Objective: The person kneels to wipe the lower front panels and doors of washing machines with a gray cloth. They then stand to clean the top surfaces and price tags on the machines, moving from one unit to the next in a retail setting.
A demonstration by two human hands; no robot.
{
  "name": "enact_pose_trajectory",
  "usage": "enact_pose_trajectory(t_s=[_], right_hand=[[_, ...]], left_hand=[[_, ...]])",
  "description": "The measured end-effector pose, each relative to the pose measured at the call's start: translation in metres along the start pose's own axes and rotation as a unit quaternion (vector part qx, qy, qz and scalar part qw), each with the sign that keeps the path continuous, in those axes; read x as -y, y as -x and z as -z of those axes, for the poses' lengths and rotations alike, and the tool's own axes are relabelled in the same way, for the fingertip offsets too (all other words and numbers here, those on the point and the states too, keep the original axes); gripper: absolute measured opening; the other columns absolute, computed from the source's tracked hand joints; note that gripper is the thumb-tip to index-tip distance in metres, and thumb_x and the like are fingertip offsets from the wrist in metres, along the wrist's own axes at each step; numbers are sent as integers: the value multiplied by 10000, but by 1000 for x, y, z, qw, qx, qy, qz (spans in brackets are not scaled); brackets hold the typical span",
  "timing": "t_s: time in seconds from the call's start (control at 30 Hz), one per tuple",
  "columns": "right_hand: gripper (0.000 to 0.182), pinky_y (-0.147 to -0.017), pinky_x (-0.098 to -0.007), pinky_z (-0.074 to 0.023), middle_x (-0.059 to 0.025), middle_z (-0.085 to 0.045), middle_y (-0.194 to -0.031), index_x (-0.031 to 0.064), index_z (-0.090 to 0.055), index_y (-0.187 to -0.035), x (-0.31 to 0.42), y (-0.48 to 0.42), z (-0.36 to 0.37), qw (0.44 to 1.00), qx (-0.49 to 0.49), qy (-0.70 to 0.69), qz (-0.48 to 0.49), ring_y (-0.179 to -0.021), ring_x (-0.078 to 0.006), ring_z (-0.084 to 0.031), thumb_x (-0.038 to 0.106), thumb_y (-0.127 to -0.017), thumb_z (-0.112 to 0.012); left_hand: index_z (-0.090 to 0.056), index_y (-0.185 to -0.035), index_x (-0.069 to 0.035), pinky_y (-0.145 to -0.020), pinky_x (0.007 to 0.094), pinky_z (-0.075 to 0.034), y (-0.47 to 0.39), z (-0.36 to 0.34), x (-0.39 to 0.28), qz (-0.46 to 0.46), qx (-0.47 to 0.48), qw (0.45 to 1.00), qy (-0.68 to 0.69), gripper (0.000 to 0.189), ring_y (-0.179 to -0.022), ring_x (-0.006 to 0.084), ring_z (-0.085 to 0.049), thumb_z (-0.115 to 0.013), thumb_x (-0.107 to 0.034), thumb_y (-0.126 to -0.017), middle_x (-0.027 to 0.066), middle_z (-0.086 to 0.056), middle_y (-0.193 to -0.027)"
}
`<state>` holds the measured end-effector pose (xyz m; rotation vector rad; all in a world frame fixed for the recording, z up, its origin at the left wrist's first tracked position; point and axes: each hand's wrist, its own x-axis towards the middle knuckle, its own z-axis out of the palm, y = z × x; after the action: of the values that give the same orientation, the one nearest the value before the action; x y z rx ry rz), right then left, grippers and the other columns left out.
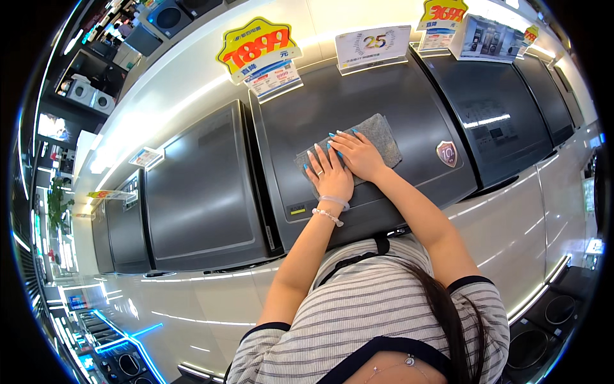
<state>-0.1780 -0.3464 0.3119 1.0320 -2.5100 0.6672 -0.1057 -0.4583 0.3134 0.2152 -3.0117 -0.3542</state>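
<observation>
My left hand point(330, 174) lies flat with its fingers spread on a folded grey cloth point(381, 132). Beside it, my right hand point(356, 152) presses on the same cloth, its fingertips close to the left fingers. Both palms face down, and neither hand curls around the cloth. Under the cloth is the dark grey top panel point(297, 115) of a large household appliance. A shield-shaped sticker point(447, 153) is on the panel to the right, and a small label point(298, 210) is at its near left corner. Bracelets circle my left wrist.
Similar dark appliances stand left point(196, 187) and right point(489, 110) in the row, with narrow gaps between. Behind the panel stand a yellow price sign point(259, 50) and a white sign point(373, 45). Front-loading washing machines point(91, 97) are at the far left.
</observation>
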Motion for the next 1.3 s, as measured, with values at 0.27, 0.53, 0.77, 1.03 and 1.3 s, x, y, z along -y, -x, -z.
enact_pose_trajectory(t_s=[0.27, 0.53, 0.77, 1.03, 1.3], right_hand=[[456, -1144, -520, -190, 30, -441, -1459, 223, -462, -1400, -62, 26, 39, 988, 77, 119, -61, -1390, -166, -334, 353, -963, -450], [493, -1160, -548, -112, 58, -372, -1506, 272, -409, -1441, -145, 52, 96, 977, 145, 128, -94, -1421, -174, -270, 386, -964, -458], [517, -1151, -558, -132, 71, -363, -1510, 321, -425, -1425, -200, 21, 97, 976, 128, 152, -86, -1415, -171, -286, 425, -925, -507], [470, -1156, -525, -172, 89, -377, -1501, 342, -461, -1397, -258, -35, 72, 982, 120, 132, -60, -1410, -144, -295, 464, -943, -469], [481, -1153, -512, -188, 83, -352, -1516, 341, -424, -1422, -241, -12, 74, 977, 117, 168, -53, -1419, -147, -270, 478, -962, -440]], left_hand=[[-223, -1516, -166, -1123, 622, -24, -36, -7, -50, -49, 69, 996, 17, 664, -1459, 414, 6, -440, -390, -930, 178, -57, -1591], [-261, -1508, -254, -1153, 547, 1, -97, -30, -121, -62, 113, 986, 109, 597, -1474, 344, -17, -369, -459, -957, 122, -65, -1604], [-283, -1497, -221, -1155, 546, -83, -144, -45, -145, -104, 47, 992, 49, 566, -1464, 352, -91, -373, -411, -972, 126, -127, -1592], [-349, -1462, -154, -1157, 531, -116, -208, -68, -148, -89, -18, 996, 23, 546, -1453, 360, -141, -430, -327, -951, 148, -193, -1572], [-290, -1488, -174, -1154, 528, -135, -192, -61, -137, -133, 15, 991, 6, 577, -1443, 376, -159, -388, -406, -969, 156, -174, -1572]])
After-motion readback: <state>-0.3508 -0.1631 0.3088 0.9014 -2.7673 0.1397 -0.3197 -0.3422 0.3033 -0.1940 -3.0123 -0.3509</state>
